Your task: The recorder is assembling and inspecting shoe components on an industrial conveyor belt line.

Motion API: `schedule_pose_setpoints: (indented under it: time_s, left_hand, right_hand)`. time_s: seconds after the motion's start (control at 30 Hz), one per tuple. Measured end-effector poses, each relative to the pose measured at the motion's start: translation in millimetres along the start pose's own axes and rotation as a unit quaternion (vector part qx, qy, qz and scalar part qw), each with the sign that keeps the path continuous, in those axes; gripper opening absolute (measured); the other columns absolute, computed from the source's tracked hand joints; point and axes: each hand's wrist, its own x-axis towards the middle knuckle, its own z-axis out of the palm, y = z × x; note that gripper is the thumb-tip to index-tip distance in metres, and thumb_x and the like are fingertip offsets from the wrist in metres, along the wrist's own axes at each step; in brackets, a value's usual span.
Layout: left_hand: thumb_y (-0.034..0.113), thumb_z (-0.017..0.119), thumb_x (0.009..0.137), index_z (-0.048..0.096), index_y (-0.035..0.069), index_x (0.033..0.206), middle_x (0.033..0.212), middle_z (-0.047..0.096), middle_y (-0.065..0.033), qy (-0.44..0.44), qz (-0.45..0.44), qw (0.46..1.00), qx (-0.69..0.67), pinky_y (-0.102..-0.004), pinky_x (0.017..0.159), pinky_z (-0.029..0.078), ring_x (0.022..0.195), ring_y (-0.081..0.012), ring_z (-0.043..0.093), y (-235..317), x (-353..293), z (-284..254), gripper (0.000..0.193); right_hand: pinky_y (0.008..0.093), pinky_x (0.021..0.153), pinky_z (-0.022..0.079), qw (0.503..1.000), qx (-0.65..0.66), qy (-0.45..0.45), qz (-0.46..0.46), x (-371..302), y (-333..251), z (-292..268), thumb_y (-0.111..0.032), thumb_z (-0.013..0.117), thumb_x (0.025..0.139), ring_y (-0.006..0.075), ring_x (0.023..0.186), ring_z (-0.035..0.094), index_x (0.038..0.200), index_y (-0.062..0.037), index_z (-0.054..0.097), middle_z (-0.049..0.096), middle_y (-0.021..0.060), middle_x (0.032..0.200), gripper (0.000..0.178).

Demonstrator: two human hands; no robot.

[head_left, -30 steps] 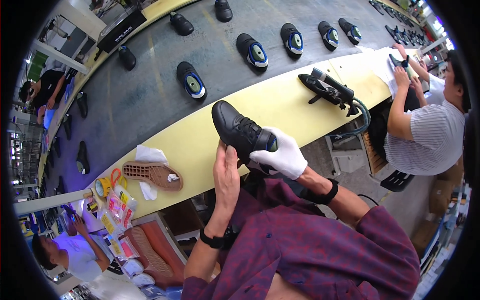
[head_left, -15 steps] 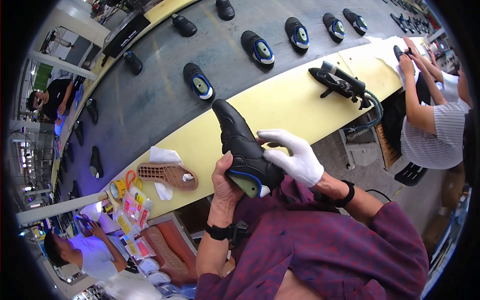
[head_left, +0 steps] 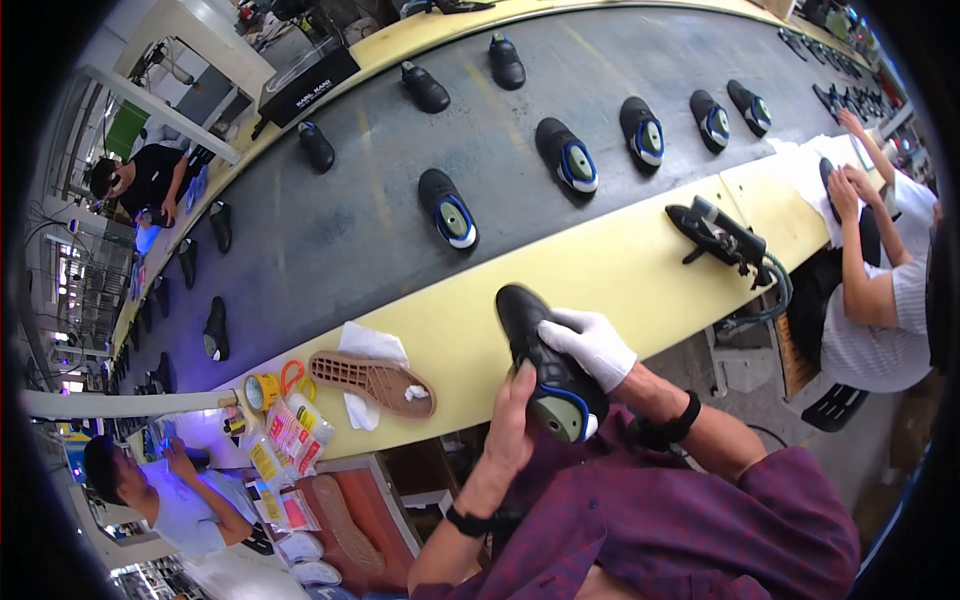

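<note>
A black shoe (head_left: 553, 372) with a blue-edged collar and a green insole is held up in front of me, over the near edge of the yellow table. My bare left hand (head_left: 512, 422) grips its left side near the heel, thumb along the upper. On the other side my right hand (head_left: 594, 350), in a white glove, closes over the upper near the lacing; part of its fingers is hidden. A brown shoe sole (head_left: 385, 385) lies on white paper on the table to the left, a small white scrap on it.
Several black shoes stand on the grey conveyor belt (head_left: 345, 250) beyond the yellow table (head_left: 600, 285). A black hand tool (head_left: 715, 235) with a hose lies at right. Yellow tape (head_left: 262, 391) and plastic bags (head_left: 298, 430) sit at left. Co-workers sit on both sides.
The shoe has turned so its top and opening show more. My gloved hand has shifted from the shoe's side onto its upper. The whole view has swung, moving the belt shoes rightward and down.
</note>
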Motion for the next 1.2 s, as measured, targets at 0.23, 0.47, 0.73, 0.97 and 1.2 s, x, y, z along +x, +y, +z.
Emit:
schedule_pose_setpoints:
  time_s: [0.23, 0.47, 0.73, 0.97, 1.2]
  left_hand:
    - [0.032, 0.077, 0.095, 0.062, 0.001, 0.133, 0.116, 0.069, -0.0064, 0.161, 0.022, 0.987, 0.023, -0.0333, 0.09, 0.059, 0.102, -0.0164, 0.07, 44.2, 12.8, -44.1, 0.05]
    - [0.04, 0.078, 0.094, 0.07, 0.004, 0.117, 0.099, 0.067, -0.0018, 0.216, 0.14, 0.938, 0.231, -0.0306, 0.078, 0.054, 0.084, -0.0127, 0.065, 253.2, 108.7, -187.5, 0.044]
    - [0.028, 0.083, 0.092, 0.036, -0.009, 0.156, 0.151, 0.051, -0.0318, 0.411, 0.236, 0.665, 0.577, -0.0437, 0.121, 0.038, 0.141, -0.0426, 0.051, 252.3, 217.2, -410.4, 0.088]
    - [0.023, 0.075, 0.097, 0.031, -0.006, 0.162, 0.162, 0.041, -0.0335, 0.482, 0.141, 0.528, 0.685, -0.0499, 0.128, 0.03, 0.153, -0.0469, 0.038, 244.8, 196.2, -281.4, 0.083]
    - [0.031, 0.066, 0.107, 0.034, -0.004, 0.163, 0.163, 0.042, -0.0315, 0.182, 0.271, 0.742, 0.585, -0.0451, 0.121, 0.04, 0.151, -0.0397, 0.046, 167.9, 138.4, -109.6, 0.074]
  right_hand:
    - [0.0427, 0.107, 0.052, 0.974, -0.144, 0.003, -0.175, 63.7, 16.6, 49.0, -0.034, 0.065, 0.102, 0.0388, 0.125, 0.068, 0.141, 0.0018, 0.063, 0.069, 0.028, 0.133, 0.052]
    - [0.0467, 0.102, 0.055, 0.937, -0.318, 0.112, -0.09, 228.7, -51.3, 35.7, -0.052, 0.083, 0.083, 0.0421, 0.12, 0.069, 0.124, 0.0046, 0.069, 0.071, 0.03, 0.122, 0.071]
    - [0.0494, 0.104, 0.054, 0.875, -0.432, 0.208, -0.067, 325.8, -12.0, 92.2, -0.039, 0.093, 0.076, 0.0426, 0.125, 0.063, 0.13, 0.0005, 0.055, 0.065, 0.0247, 0.128, 0.077]
    - [0.0316, 0.08, 0.054, 0.996, 0.087, -0.022, 0.009, 281.9, -29.8, -7.7, -0.026, 0.087, 0.088, 0.0147, 0.09, 0.068, 0.117, -0.0025, 0.068, 0.072, 0.0044, 0.102, 0.042]
    - [0.0273, 0.082, 0.053, 0.962, 0.236, -0.139, -0.002, 135.1, -25.5, -56.4, -0.022, 0.08, 0.097, 0.0099, 0.092, 0.067, 0.125, -0.002, 0.068, 0.071, 0.0016, 0.106, 0.037]
